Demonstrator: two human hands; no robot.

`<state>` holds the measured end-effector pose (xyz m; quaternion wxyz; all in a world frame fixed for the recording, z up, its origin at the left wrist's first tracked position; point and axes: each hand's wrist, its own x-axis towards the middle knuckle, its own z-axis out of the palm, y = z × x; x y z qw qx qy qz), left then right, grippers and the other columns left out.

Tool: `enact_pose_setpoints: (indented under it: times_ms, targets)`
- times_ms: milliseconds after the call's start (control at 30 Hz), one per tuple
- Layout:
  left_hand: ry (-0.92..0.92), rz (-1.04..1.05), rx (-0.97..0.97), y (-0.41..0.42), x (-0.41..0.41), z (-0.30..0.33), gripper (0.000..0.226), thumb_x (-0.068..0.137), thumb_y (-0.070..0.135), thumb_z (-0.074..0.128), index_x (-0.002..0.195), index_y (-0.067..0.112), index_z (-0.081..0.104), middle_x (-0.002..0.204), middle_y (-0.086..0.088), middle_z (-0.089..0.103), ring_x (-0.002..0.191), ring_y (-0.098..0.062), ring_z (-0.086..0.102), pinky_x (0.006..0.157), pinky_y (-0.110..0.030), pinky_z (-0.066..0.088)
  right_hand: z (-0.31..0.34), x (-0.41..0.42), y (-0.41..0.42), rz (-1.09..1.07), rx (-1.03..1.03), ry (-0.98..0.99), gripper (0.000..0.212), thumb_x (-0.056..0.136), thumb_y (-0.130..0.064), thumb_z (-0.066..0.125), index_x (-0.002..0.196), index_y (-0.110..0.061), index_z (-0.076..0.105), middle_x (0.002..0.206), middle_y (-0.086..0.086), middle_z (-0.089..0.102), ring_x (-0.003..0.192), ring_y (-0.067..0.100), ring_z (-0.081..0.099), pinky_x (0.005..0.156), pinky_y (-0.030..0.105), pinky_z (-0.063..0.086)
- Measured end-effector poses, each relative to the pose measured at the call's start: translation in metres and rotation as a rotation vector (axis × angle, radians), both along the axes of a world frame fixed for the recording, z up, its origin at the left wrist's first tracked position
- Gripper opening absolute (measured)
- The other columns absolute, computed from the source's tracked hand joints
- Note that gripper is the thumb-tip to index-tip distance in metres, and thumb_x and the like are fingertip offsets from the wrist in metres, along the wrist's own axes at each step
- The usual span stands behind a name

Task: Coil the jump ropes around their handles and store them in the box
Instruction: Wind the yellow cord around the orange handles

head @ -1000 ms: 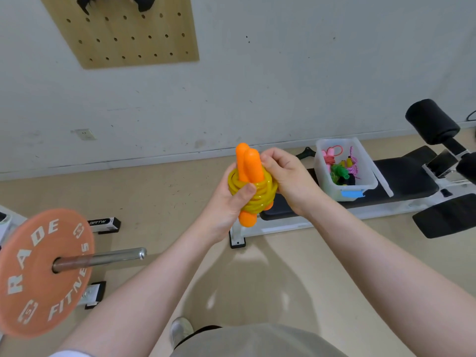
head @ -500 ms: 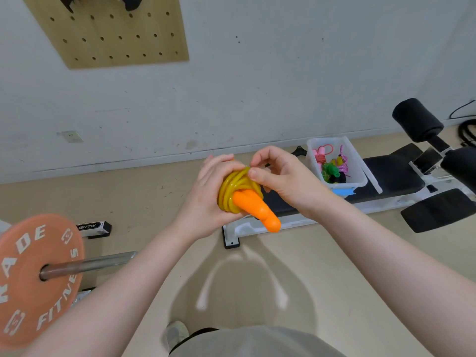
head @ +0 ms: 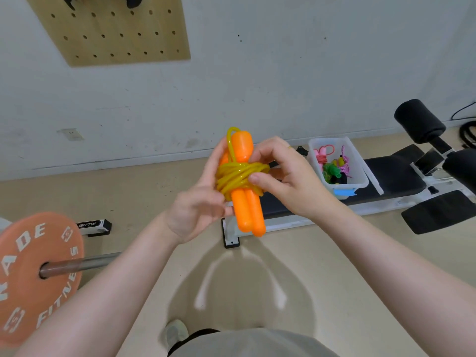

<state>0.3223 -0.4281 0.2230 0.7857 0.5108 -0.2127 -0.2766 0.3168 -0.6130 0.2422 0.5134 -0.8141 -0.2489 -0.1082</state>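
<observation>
Both hands, left hand (head: 198,202) and right hand (head: 280,181), clamp one yellow rope (head: 239,176) coiled around two orange handles (head: 247,210), held upright in mid-air, well apart from one box (head: 360,173) on the worktop (head: 396,181).

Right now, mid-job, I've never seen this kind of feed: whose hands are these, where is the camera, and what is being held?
There is no machine here. A person wears the camera on their head, looking down at their own bare hands. The left hand and right hand both grip a jump rope: yellow cord wound around two orange handles. Off to the right, a clear box with other coloured ropes inside sits on a black bench. A weight plate is at lower left.
</observation>
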Motion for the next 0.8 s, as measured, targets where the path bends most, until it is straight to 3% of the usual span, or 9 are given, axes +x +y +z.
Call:
enact_pose_setpoints:
  times_ms: [33,100,200,267,333,433,667,800]
  targets:
    - [0.091,0.003,-0.068,-0.001,0.002,0.002,0.096,0.056,0.029,0.077,0.139,0.043,0.031,0.137,0.003,0.051,0.108,-0.026,0.060,0.075,-0.035,0.053,-0.002,0.000,-0.002,0.011,-0.029,-0.025,0.014,0.081,-0.031,0.060,0.092,-0.023,0.056,0.094,0.007,0.054,0.085,0.015,0.053,0.063,0.027,0.050]
    - [0.187,0.138,0.001,-0.011,0.005,0.000,0.098,0.056,0.056,0.079,0.141,0.033,0.035,0.132,-0.003,0.056,0.113,-0.028,0.060,0.079,-0.039,0.055,-0.006,-0.001,-0.001,0.037,-0.148,-0.103,0.021,0.081,-0.028,0.063,0.093,-0.011,0.062,0.095,0.007,0.054,0.085,0.014,0.053,0.067,0.022,0.048]
    - [0.340,0.305,0.074,-0.027,0.004,-0.012,0.085,0.064,0.043,0.076,0.136,0.014,0.042,0.104,-0.006,0.068,0.092,-0.023,0.069,0.066,-0.030,0.056,-0.009,-0.001,0.002,0.104,-0.273,-0.179,0.019,0.080,-0.019,0.065,0.093,-0.006,0.067,0.093,0.007,0.055,0.080,0.014,0.052,0.067,0.017,0.046]
    - [0.380,0.272,-0.002,-0.027,0.003,-0.018,0.093,0.049,0.041,0.088,0.125,0.004,0.049,0.094,-0.009,0.070,0.082,-0.022,0.070,0.065,-0.031,0.057,-0.009,-0.001,-0.003,0.102,-0.204,-0.150,0.017,0.077,-0.012,0.063,0.093,-0.009,0.066,0.091,-0.002,0.055,0.076,0.012,0.055,0.068,0.014,0.047]
    - [0.348,0.236,-0.052,-0.023,0.002,-0.020,0.098,0.030,0.046,0.092,0.112,0.005,0.057,0.087,-0.008,0.071,0.072,-0.022,0.070,0.063,-0.032,0.057,-0.007,0.001,-0.010,0.029,0.007,-0.005,0.015,0.077,-0.014,0.062,0.091,-0.019,0.062,0.088,-0.010,0.058,0.075,0.007,0.058,0.072,0.014,0.049]
    - [0.300,0.112,-0.059,-0.025,0.000,-0.026,0.088,0.030,0.049,0.091,0.103,0.011,0.059,0.086,-0.006,0.070,0.068,-0.023,0.068,0.062,-0.033,0.055,-0.002,0.010,-0.020,-0.100,0.261,0.214,0.020,0.080,-0.006,0.067,0.084,-0.025,0.060,0.074,-0.013,0.062,0.065,-0.001,0.058,0.065,0.012,0.048]
    - [0.254,0.016,0.044,-0.030,0.000,-0.024,0.089,0.033,0.053,0.090,0.105,0.014,0.056,0.088,-0.002,0.070,0.076,-0.023,0.069,0.066,-0.033,0.055,0.011,0.015,-0.017,-0.139,0.016,0.150,0.025,0.082,-0.015,0.068,0.074,-0.031,0.051,0.063,-0.010,0.048,0.060,0.005,0.042,0.057,0.014,0.037]
    - [0.012,-0.030,0.236,-0.028,0.006,-0.011,0.079,0.047,0.051,0.085,0.108,0.016,0.051,0.089,0.002,0.071,0.100,-0.020,0.065,0.076,-0.034,0.053,0.024,0.014,-0.012,-0.091,0.011,0.209,0.023,0.081,-0.012,0.069,0.073,-0.028,0.054,0.067,0.019,0.055,0.064,0.019,0.048,0.063,0.038,0.047]
